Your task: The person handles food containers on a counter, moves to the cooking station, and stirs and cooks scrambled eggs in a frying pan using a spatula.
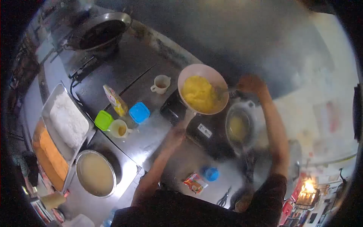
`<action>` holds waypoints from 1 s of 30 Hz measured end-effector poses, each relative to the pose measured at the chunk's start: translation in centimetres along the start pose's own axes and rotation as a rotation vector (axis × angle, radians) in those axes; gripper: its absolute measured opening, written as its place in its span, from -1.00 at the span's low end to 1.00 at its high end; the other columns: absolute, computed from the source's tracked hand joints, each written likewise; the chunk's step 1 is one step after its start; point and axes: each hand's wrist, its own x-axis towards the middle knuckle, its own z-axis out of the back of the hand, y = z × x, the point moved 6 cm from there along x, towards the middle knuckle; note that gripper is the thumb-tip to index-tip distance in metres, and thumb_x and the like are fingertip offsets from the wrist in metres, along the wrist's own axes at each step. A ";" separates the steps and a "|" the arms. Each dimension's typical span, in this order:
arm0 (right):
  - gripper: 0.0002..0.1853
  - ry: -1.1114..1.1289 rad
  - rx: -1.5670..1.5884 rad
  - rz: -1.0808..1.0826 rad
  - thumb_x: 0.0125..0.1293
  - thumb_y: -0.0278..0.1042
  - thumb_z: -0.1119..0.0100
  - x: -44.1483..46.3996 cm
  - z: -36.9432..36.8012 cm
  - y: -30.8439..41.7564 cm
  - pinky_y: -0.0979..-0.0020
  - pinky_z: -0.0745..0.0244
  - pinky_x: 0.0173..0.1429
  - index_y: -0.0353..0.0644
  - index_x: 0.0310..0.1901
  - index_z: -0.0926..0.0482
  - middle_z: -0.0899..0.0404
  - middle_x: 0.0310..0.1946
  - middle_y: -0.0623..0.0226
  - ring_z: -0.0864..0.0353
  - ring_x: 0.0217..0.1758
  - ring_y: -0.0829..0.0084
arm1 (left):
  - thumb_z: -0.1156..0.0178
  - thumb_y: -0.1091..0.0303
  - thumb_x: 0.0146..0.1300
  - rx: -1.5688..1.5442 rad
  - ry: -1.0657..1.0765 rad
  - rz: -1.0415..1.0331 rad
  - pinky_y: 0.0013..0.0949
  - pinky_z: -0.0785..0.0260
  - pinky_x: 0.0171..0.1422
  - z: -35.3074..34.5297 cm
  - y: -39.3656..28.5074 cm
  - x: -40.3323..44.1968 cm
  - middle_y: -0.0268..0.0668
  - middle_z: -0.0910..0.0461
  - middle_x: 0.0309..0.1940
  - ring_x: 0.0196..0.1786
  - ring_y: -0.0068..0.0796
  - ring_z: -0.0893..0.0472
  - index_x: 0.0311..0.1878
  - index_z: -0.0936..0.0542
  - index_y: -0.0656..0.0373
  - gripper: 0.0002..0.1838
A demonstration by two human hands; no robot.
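A light pink frying pan [221, 77] is tilted over the dark stove [206, 130], with a soft yellow mass [197, 94] inside it. My left hand [177, 136] is closed round the pan's pale handle [188, 116]. On the pan's far right side my right hand [251, 83] is closed on a thin grey utensil [226, 90], whose end reaches into the yellow food; its exact kind is blurred. Just below my right hand stands a second pan [239, 125] with yellowish contents, hazy with steam.
White measuring cups [161, 84], a blue-lidded box [139, 112], a green lid [103, 120] and a yellow packet [115, 100] stand left. Further left are a tray of white powder [70, 119] and a bowl of pale liquid [96, 174]. Scissors [224, 199] lie near my body. A wok [100, 32] sits behind.
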 end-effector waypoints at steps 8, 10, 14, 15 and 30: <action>-0.61 0.348 0.069 0.000 0.00 0.06 -0.38 4.4 -4.8 0.7 0.23 -0.52 -0.23 -0.14 -0.35 -0.71 -0.63 -0.45 0.21 -0.58 -0.41 0.32 | -0.14 0.23 0.39 -0.293 0.040 0.119 -0.31 -0.42 -0.25 -2.4 10.1 1.0 -0.22 -0.64 -0.34 -0.36 -0.48 -0.56 0.14 -0.55 0.25 -0.63; -0.62 0.318 0.085 0.022 0.03 0.04 -0.36 4.9 -4.9 0.2 0.22 -0.52 -0.20 -0.14 -0.31 -0.70 -0.64 -0.42 0.21 -0.59 -0.39 0.32 | -0.14 0.21 0.38 -0.551 -0.023 0.094 -0.30 -0.43 -0.25 -2.0 8.9 1.5 -0.20 -0.65 -0.35 -0.38 -0.47 -0.58 0.14 -0.56 0.24 -0.62; -0.63 0.311 0.018 0.020 0.09 0.00 -0.32 5.4 -3.0 -1.7 0.22 -0.53 -0.15 -0.15 -0.23 -0.69 -0.65 -0.37 0.20 -0.60 -0.34 0.31 | -0.14 0.19 0.37 -0.030 -0.034 0.098 -0.17 -0.45 -0.20 0.1 -0.1 -0.5 -0.12 -0.66 -0.37 -0.35 -0.28 -0.63 0.14 -0.55 0.23 -0.61; -0.63 0.317 0.030 0.017 0.10 -0.01 -0.31 5.2 -3.4 -1.7 0.22 -0.53 -0.14 -0.15 -0.21 -0.68 -0.65 -0.36 0.20 -0.60 -0.33 0.31 | -0.14 0.20 0.36 -0.047 0.004 0.225 -0.12 -0.45 -0.17 0.0 0.4 -0.6 -0.09 -0.66 -0.35 -0.32 -0.22 -0.64 0.15 -0.55 0.23 -0.61; -0.61 0.013 0.866 -0.012 0.32 -0.16 -0.15 0.3 -12.9 9.2 0.19 -0.55 0.06 -0.16 0.09 -0.61 -0.70 -0.17 0.18 -0.66 -0.14 0.27 | -0.20 0.08 0.39 -0.151 0.080 0.149 -0.16 -0.45 -0.03 -0.4 0.5 -0.3 -0.14 -0.68 -0.20 -0.15 -0.27 -0.64 0.33 -0.46 0.19 -0.45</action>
